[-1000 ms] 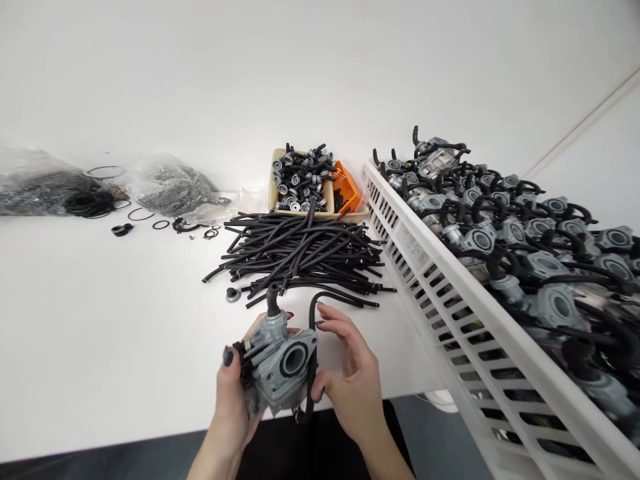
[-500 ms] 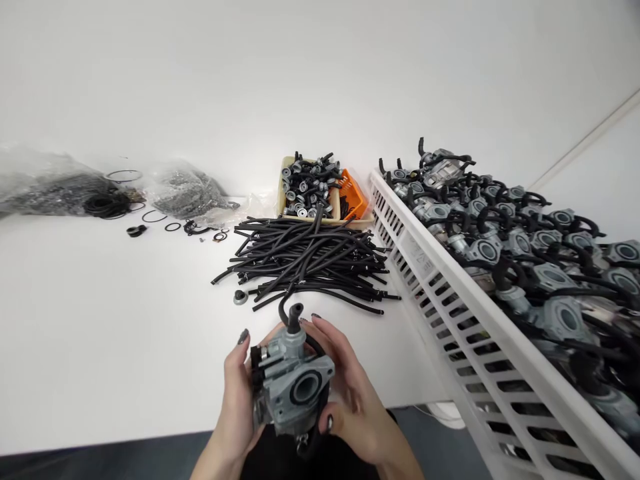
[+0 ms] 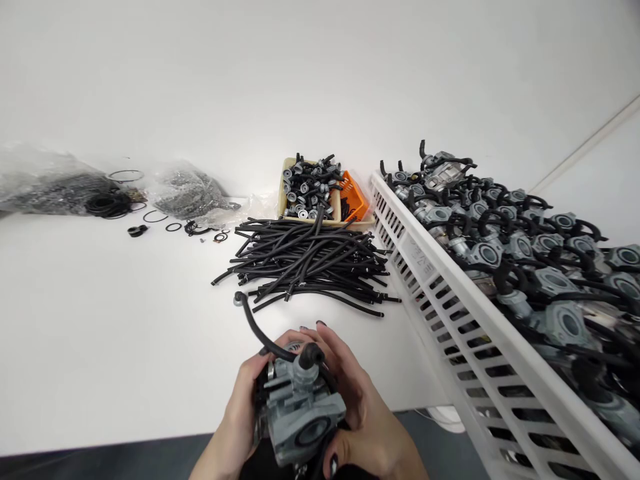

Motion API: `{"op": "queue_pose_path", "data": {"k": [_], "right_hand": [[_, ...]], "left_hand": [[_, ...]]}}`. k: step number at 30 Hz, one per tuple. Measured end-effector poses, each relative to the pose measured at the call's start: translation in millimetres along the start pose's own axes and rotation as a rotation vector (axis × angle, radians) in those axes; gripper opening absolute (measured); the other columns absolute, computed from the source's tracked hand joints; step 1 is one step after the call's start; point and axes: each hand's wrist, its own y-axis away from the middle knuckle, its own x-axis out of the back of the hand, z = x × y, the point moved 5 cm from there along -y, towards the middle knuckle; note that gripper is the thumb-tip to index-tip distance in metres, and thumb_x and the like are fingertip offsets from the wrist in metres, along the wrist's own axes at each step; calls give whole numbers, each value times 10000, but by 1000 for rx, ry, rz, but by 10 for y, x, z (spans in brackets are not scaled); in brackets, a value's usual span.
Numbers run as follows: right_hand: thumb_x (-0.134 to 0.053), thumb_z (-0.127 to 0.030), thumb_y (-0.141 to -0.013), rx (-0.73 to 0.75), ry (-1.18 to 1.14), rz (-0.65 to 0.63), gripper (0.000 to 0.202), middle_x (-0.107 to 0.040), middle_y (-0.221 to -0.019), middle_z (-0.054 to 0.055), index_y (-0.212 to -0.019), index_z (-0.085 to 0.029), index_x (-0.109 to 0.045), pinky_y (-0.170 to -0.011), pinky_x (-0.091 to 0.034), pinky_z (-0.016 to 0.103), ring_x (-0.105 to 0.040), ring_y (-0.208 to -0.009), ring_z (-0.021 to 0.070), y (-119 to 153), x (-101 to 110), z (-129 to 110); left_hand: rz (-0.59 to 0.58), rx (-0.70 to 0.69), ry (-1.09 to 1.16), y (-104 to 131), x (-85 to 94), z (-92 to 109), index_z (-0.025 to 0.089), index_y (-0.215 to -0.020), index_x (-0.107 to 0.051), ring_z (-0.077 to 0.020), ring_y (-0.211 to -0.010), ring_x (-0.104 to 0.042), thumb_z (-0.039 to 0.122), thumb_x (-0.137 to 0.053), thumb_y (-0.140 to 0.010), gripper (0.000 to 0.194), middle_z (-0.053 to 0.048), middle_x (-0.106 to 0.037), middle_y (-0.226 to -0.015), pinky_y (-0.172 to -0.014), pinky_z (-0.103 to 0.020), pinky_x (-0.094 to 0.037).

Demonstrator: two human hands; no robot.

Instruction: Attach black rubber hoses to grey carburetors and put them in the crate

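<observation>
Both hands grip a grey metal carburetor [image 3: 305,413] at the bottom middle, over the table's near edge. My left hand [image 3: 240,407] closes round its left side, with the thumb along the top. Around the right side wraps my right hand [image 3: 367,407], thumb low beside the round bore. A short black rubber cap tops the carburetor. From behind it a thin black hose [image 3: 257,330] curves up and left. The hose's far end overlaps a small grey cap [image 3: 237,300] on the table; whether they touch I cannot tell.
A pile of black hoses [image 3: 310,260] lies ahead. Behind it stand a cream tray [image 3: 283,193] of capped fittings and an orange bin [image 3: 354,193]. At right, a white slatted crate [image 3: 450,293] holds many carburetors. Plastic bags [image 3: 183,190] and black rings [image 3: 173,227] lie at left.
The carburetor has tilted and dropped slightly toward me, its bore now facing lower. Its thin hose now swings out to the upper left. Both hands keep hold, fingers shifted around it.
</observation>
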Motion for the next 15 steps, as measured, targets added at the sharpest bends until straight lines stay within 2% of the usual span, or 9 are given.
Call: {"op": "queue_pose_path", "data": {"k": [3,5,9,12,15], "right_hand": [[-891,-482,-628,-7,2,32,911,-543,-1466,55,-1432,-375,-475,-1150,-358,433,-484,-1384,271,13,-24,-24],[-895,-505,-605,-26,16,57,911,-601,-1394,68,-1413,-364,-498,-1113,-409,432,-533,-1339,285,22,-33,-28],[-904,-524,-574,-47,24,102,977,-584,-1412,107,-1430,-319,-482,-1109,-411,462,-523,-1347,308,37,-5,12],[-904,-517,-580,0,7,108,982,-551,-1460,77,-1441,-354,-462,-1159,-340,463,-450,-1410,279,20,28,36],[-901,-487,-606,66,33,109,961,-557,-1464,53,-1446,-402,-441,-1170,-327,448,-441,-1417,257,-31,40,23]], "left_hand": [[-205,-43,30,13,-138,25,196,-669,-723,-319,-963,-651,402,-657,-752,231,-65,-723,-718,-844,-363,-537],[-278,-60,10,17,-190,36,170,-748,-747,-333,-1023,-637,432,-630,-788,290,-89,-739,-820,-894,-373,-523],[-340,54,42,12,-225,-12,139,-904,-761,-339,-1071,-638,514,-584,-848,419,-112,-747,-930,-950,-394,-506],[-389,133,127,30,-255,-34,150,-967,-755,-347,-1088,-647,570,-612,-828,465,-117,-754,-966,-960,-424,-509],[-302,155,160,33,-225,-32,171,-944,-762,-356,-1113,-647,618,-716,-726,499,-105,-762,-973,-961,-425,-519]]}}
